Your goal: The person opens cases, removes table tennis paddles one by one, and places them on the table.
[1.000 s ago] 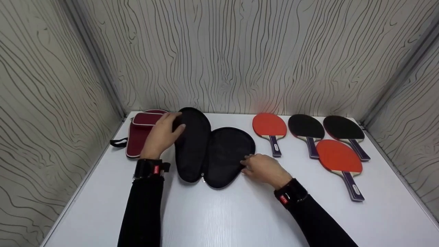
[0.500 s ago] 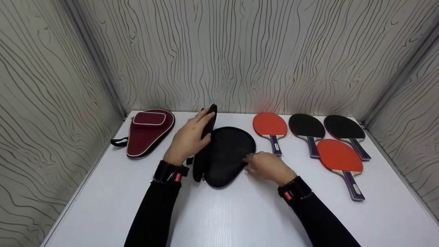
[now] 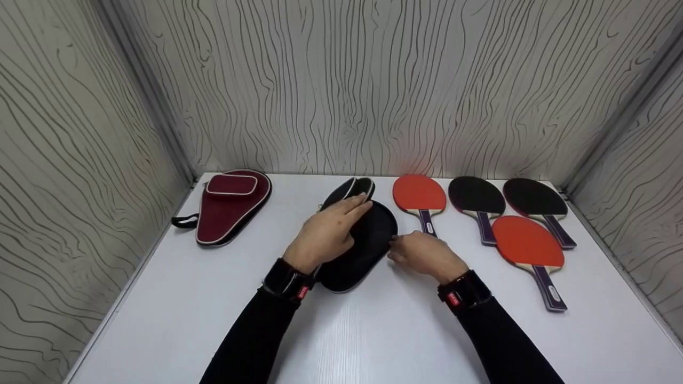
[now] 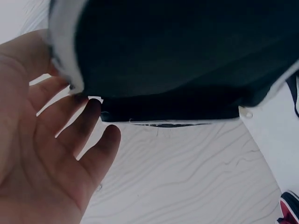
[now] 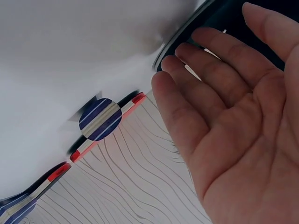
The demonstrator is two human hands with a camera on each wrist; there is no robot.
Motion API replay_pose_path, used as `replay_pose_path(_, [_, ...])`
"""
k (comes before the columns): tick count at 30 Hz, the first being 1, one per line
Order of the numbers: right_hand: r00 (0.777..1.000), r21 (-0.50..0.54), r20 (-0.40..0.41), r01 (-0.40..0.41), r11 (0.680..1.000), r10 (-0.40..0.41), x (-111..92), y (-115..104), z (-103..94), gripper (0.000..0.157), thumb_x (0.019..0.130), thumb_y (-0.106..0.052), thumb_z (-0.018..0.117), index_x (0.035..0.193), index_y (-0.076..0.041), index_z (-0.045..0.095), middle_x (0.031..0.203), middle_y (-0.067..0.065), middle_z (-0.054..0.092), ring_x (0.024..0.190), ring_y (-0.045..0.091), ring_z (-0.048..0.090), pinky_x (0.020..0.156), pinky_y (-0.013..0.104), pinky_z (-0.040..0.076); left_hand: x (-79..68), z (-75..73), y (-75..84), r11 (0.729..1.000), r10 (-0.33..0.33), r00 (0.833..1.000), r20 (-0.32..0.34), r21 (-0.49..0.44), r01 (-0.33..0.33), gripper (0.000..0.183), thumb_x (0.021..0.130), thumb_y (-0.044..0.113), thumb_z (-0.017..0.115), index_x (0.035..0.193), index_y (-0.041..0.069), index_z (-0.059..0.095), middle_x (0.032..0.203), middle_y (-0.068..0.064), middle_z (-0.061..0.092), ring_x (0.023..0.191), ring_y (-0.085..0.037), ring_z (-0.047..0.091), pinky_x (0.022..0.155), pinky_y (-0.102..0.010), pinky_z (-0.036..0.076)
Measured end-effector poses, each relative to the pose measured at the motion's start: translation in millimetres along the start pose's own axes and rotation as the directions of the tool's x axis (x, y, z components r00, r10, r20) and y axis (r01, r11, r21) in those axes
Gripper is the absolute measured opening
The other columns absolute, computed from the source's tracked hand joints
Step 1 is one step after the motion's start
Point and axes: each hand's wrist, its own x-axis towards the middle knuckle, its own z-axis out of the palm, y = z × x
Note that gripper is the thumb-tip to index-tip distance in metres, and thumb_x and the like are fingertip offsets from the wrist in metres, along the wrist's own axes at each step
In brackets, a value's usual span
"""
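Note:
A black table tennis paddle case (image 3: pixel 368 253) lies spread on the white table in the head view, its white-piped cover flap (image 3: pixel 339 193) folding over from the left. On the flap's outer side lies my left hand (image 3: pixel 326 232), fingers extended; it hides much of the flap. Seen from the left wrist, the dark flap (image 4: pixel 177 56) slants above, with the fingertips of the left hand (image 4: pixel 51 135) right at its edge. My right hand (image 3: pixel 421 253) touches the right rim of the lower half with its fingertips. From the right wrist, the right hand's fingers (image 5: pixel 205 88) look nearly straight, beside the rim.
A closed maroon paddle case (image 3: pixel 229 216) with a black strap lies at the back left. Along the right stand-out two red paddles (image 3: pixel 419 193) and two black paddles (image 3: pixel 476 195) lie face up. Patterned walls (image 3: pixel 341 90) enclose the table's back and sides.
My left hand has moved right, swinging the flap up from lying flat on the left and over toward the lower half. The right hand stays at the right rim, shifting slightly right.

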Motion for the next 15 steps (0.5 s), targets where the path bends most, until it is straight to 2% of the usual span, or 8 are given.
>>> replay_pose_path(4, [0.999,0.023,0.028,-0.033,0.999,0.032,-0.3,1.5,-1.0,0.017,0.112,-0.023,0.076,0.119,-0.012,0.087,0.105,0.011,0.09,0.092,0.029,0.085,0.083,0.055,0.071,0.7,8.1,7.8,0.999,0.046,0.998,0.047,-0.004,-0.046,0.078,0.101,-0.002,0.073,0.176,0.01,0.055,0.181,-0.01,0.058,0.168,-0.026,0.059,0.136,-0.043,0.052])
replay_pose_path(9, [0.998,0.053,0.053,-0.049,0.997,0.046,-0.8,2.5,-2.8,0.015,0.112,-0.023,0.077,0.109,-0.014,0.088,0.095,0.007,0.088,0.082,0.022,0.079,0.078,0.052,0.069,-0.6,20.4,14.9,0.998,0.065,0.989,0.13,-0.013,-0.064,0.075,0.102,0.004,0.077,0.173,0.012,0.058,0.172,-0.009,0.068,0.157,-0.025,0.069,0.123,-0.042,0.064])
replay_pose_path(13, [0.998,0.04,0.049,-0.033,0.999,0.031,-0.9,4.1,-3.1,0.016,0.112,-0.024,0.077,0.105,-0.014,0.087,0.098,0.007,0.088,0.089,0.029,0.083,0.082,0.055,0.069,-3.1,27.7,19.6,0.997,0.071,0.978,0.197,0.019,-0.076,0.068,0.104,0.01,0.077,0.17,0.015,0.063,0.169,-0.006,0.071,0.155,-0.023,0.071,0.117,-0.042,0.068])
replay_pose_path(15, [0.999,0.028,0.05,-0.022,0.999,0.021,-0.8,5.2,-2.9,0.016,0.112,-0.025,0.076,0.105,-0.014,0.086,0.1,0.008,0.088,0.094,0.033,0.085,0.085,0.056,0.07,-4.6,29.9,20.7,0.996,0.071,0.966,0.249,0.039,-0.084,0.067,0.104,0.014,0.078,0.17,0.018,0.064,0.17,-0.004,0.071,0.157,-0.021,0.069,0.116,-0.043,0.068])
